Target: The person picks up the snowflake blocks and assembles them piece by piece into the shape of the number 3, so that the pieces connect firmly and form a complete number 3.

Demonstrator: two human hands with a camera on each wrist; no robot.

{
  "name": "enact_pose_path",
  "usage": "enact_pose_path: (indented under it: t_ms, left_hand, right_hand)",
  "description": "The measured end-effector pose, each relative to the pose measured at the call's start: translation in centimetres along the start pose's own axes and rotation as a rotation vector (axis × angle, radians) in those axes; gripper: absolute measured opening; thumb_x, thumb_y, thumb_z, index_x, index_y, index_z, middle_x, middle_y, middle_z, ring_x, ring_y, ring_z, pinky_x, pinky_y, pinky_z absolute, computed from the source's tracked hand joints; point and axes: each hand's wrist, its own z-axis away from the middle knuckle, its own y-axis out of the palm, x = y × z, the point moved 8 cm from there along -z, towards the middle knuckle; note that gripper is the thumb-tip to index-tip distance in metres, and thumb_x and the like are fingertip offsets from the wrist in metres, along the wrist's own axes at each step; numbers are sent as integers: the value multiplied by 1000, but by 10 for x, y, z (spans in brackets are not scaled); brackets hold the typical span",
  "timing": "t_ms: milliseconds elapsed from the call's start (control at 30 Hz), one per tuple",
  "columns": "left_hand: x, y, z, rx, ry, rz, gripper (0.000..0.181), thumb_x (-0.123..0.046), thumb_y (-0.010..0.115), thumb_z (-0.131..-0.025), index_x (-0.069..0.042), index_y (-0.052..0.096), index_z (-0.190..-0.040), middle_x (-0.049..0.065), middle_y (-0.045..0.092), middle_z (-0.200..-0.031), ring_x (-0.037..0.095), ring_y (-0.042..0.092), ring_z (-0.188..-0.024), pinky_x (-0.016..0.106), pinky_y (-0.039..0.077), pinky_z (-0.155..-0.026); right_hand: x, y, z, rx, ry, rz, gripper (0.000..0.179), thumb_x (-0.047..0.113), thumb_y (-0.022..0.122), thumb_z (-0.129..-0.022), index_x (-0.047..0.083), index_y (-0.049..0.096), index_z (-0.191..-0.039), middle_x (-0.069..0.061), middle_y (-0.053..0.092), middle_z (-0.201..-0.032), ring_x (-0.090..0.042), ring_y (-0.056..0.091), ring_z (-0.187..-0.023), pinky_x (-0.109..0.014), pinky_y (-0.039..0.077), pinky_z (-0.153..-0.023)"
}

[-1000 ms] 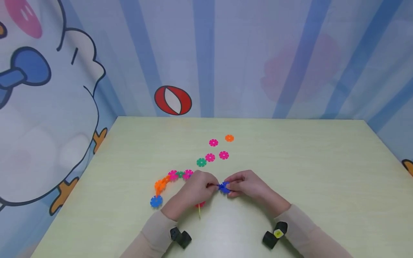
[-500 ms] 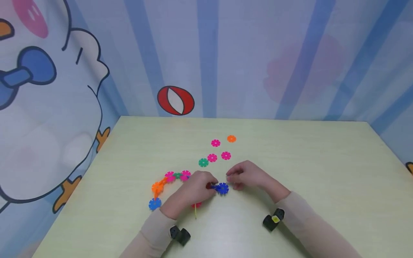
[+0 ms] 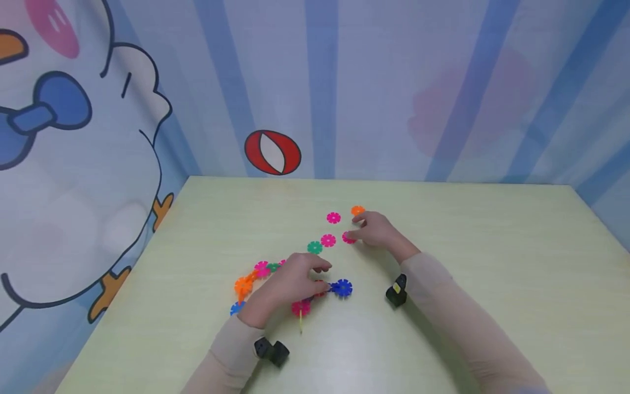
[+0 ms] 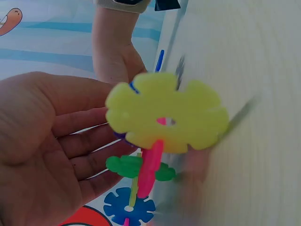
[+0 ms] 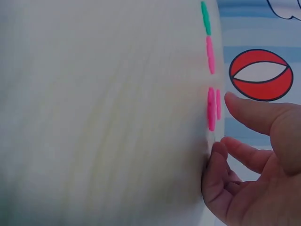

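A chain of slotted plastic flower discs lies on the table [image 3: 472, 284], partly hidden under my left hand [image 3: 287, 284]. It runs from an orange disc [image 3: 243, 287] on the left to a dark blue disc [image 3: 343, 288] on the right. Over it my left hand has its fingers loosely extended, thumb apart, by the chain's red part. The left wrist view shows the open palm beside a yellow disc [image 4: 197, 113] joined to an edge-on pink one [image 4: 150, 169]. My right hand [image 3: 375, 230] reaches over a loose pink disc [image 3: 346, 239], thumb and fingers spread.
Loose discs lie farther back: an orange one [image 3: 357, 210], two pink ones [image 3: 333, 218] and a green one [image 3: 315, 248]. A backdrop with a printed red ball [image 3: 273, 152] stands behind the table's far edge. Each wrist wears a black camera [image 3: 396, 291].
My right hand has let go of the dark blue disc and moved back to the loose pink disc. The left hand's fingers have loosened from the chain and spread, uncovering more of it.
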Motion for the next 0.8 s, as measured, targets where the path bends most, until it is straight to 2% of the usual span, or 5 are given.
enact_pose_path:
  t_ms: [167,333,400,667,800]
  left_hand:
    - [2,-1,-3,2,-24,46,35,-13,69,-87,-4,66,-121,8,68,-113,23,61,-105,37,53,-87]
    - [4,-2,-8,-5,-22,99,35,-16,68,-89,-6,66,-122,6,68,-112,21,61,-104,36,53,-87]
    - [5,-2,-10,-3,-16,113,35,-18,68,-89,-6,65,-122,5,68,-113,21,61,-104,36,53,-87]
    - [7,4,-14,47,-46,138,37,-21,70,-89,-8,65,-123,2,67,-110,17,60,-102,30,53,-82]
    - [7,3,-15,58,-39,130,38,-20,69,-89,-7,64,-124,3,67,-110,18,60,-102,31,53,-83]
  right_hand:
    - [4,-1,-5,-26,1,73,47,30,70,-87,-1,59,-121,-19,60,-119,-29,56,-102,-39,49,-88]
    - [4,-2,-11,-35,-25,114,22,25,72,-86,4,69,-92,-8,64,-88,-21,55,-82,-30,46,-72]
    - [4,-2,-11,-26,-21,117,18,22,72,-86,4,69,-87,-6,62,-82,-20,54,-77,-28,45,-68]
    - [1,0,-3,-13,8,134,34,26,73,-86,0,63,-104,-11,60,-96,-23,53,-88,-32,47,-77]
    - [0,0,1,-18,3,145,30,22,74,-85,0,62,-101,-9,59,-91,-22,52,-83,-30,46,-72]
